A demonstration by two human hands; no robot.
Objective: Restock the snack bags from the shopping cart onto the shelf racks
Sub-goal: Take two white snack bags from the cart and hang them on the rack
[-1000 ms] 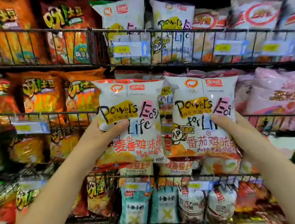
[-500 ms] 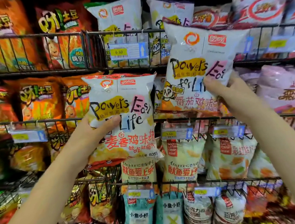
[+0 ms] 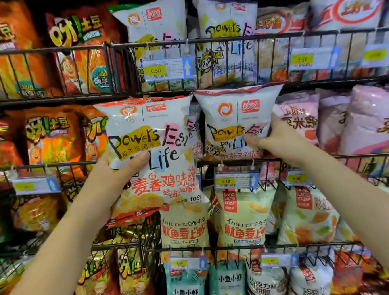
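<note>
Inspection of the shelf face, head view.

**Left hand** (image 3: 112, 177): it grips the left snack bag (image 3: 150, 136) at its lower left, thumb across the printed front and fingers hidden behind. The bag hangs upright in front of the racks, just at 9 o'clock of the view's centre. It is not in any rack.

**Right hand** (image 3: 279, 138): it pinches the right snack bag (image 3: 235, 111) at its lower right corner, thumb on the front. This bag stands at 3 o'clock of the first. Its bottom edge is hidden behind the front rail of the middle rack (image 3: 306, 159), above the 5.50 price tag (image 3: 235, 180). Whether it rests on the rack floor cannot be told.

**Stock:** two bags of the same print stand in the upper rack (image 3: 273, 36) at 12 o'clock. Pink bags (image 3: 370, 119) fill the middle rack at 3 o'clock.

**Progress, as judged:** the right bag appears nearly seated but not released. The left bag is not yet placed. The shopping cart is out of view, so the remaining count cannot be stated.
</note>
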